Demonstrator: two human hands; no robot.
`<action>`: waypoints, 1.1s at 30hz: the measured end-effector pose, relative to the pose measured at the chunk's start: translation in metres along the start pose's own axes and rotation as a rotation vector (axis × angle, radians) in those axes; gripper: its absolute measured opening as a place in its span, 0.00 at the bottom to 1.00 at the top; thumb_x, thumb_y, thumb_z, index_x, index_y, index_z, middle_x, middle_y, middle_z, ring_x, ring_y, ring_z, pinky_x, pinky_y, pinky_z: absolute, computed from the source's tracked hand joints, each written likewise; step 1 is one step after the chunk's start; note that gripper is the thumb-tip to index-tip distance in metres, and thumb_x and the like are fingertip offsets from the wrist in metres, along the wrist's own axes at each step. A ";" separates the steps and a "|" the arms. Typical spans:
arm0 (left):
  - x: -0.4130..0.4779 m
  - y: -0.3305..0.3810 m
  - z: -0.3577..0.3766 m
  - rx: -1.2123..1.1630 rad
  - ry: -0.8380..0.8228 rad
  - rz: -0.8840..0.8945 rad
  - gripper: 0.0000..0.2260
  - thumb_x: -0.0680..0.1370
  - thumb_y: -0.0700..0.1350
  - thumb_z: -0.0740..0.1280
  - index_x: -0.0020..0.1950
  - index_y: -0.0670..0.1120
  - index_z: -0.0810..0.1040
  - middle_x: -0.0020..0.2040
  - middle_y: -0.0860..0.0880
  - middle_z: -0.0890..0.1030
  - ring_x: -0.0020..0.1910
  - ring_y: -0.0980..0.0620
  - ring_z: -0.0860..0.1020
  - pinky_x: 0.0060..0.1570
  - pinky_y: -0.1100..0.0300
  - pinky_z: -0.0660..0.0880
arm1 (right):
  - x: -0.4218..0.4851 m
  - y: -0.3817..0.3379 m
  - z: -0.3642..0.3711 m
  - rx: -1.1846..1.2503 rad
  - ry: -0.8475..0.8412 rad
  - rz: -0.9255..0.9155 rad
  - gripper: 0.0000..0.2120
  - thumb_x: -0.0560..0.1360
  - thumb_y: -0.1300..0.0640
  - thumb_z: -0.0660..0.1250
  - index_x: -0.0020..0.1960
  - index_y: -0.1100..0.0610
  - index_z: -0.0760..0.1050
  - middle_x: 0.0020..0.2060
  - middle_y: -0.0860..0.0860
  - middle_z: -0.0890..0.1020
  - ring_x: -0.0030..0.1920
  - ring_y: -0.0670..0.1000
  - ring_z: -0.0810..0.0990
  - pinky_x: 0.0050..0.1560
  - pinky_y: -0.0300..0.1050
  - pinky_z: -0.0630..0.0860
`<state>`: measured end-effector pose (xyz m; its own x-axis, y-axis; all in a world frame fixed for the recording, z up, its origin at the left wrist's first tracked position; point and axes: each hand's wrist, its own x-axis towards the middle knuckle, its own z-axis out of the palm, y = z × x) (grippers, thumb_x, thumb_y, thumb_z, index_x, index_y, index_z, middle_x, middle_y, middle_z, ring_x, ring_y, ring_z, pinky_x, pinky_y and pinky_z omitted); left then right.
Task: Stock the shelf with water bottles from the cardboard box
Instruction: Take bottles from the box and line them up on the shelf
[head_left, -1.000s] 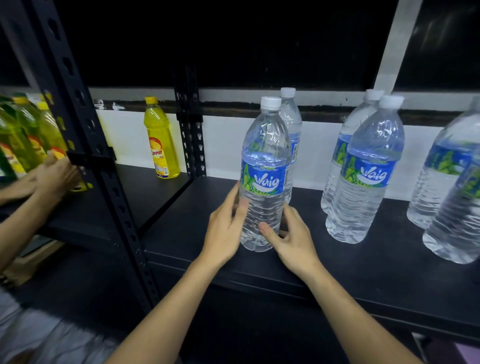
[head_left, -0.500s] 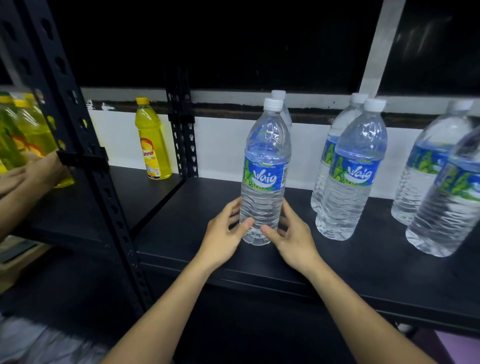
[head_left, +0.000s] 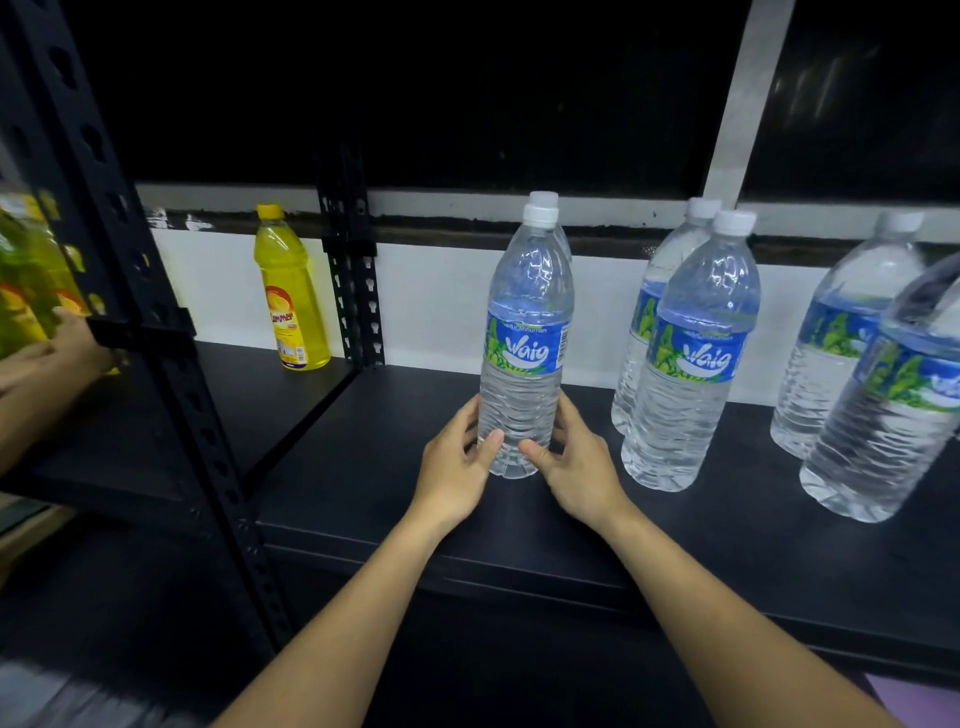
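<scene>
Water bottle (head_left: 524, 343) with the blue-and-green label stands upright on the black shelf (head_left: 363, 467), about mid-frame.

At the far left edge, blurred yellow-green bottles (head_left: 26, 280) sit on the neighbouring shelf, with another person's hand (head_left: 67, 348) against them. A perforated black upright (head_left: 130, 291) crosses in front. Beyond it a single yellow bottle (head_left: 291, 301) stands near the white wall, just left of the rear upright (head_left: 353, 260).

Next come the left hand (head_left: 457, 467) and the right hand (head_left: 576, 467), both holding the water bottle low down. Their fingers curl round its ribbed sides and the two thumbs press its front, nearly meeting. A second ago the left thumb rode higher up the side than the right; now both sit almost level.

A second bottle (head_left: 545, 196) stands behind, with little more than its white cap showing over the front cap (a second ago it showed plainly off to the right, so the two now line up front to back).

Further right, apart from the hands, a pair of bottles (head_left: 691, 353) stands one behind the other, placed as before. At the right edge two more bottles (head_left: 852, 332) stand close together, the nearer one cut by the frame.
</scene>
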<state>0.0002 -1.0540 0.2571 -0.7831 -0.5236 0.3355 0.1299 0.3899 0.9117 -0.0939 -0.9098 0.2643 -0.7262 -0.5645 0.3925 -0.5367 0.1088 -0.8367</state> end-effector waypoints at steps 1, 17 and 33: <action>0.002 -0.001 0.000 0.038 0.009 0.012 0.23 0.82 0.43 0.68 0.78 0.51 0.70 0.67 0.54 0.78 0.59 0.67 0.79 0.53 0.78 0.72 | 0.000 0.002 0.002 -0.004 0.021 0.000 0.36 0.77 0.63 0.73 0.80 0.49 0.62 0.62 0.37 0.81 0.63 0.34 0.79 0.61 0.30 0.73; 0.006 -0.007 0.005 -0.040 0.042 0.006 0.26 0.76 0.42 0.76 0.73 0.49 0.74 0.66 0.56 0.79 0.63 0.61 0.79 0.53 0.72 0.77 | -0.001 0.016 0.009 -0.025 0.118 -0.004 0.38 0.77 0.65 0.71 0.81 0.47 0.60 0.68 0.41 0.78 0.68 0.40 0.77 0.70 0.52 0.75; 0.005 -0.017 0.006 0.321 0.138 0.023 0.27 0.75 0.51 0.77 0.70 0.46 0.73 0.67 0.50 0.78 0.63 0.52 0.78 0.63 0.55 0.77 | -0.006 0.009 0.012 -0.184 0.253 0.026 0.32 0.75 0.55 0.76 0.75 0.54 0.66 0.59 0.49 0.81 0.53 0.50 0.82 0.56 0.45 0.79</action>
<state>-0.0099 -1.0587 0.2419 -0.6901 -0.6005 0.4040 -0.0680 0.6096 0.7898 -0.0891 -0.9153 0.2496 -0.8124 -0.3404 0.4735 -0.5683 0.2798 -0.7738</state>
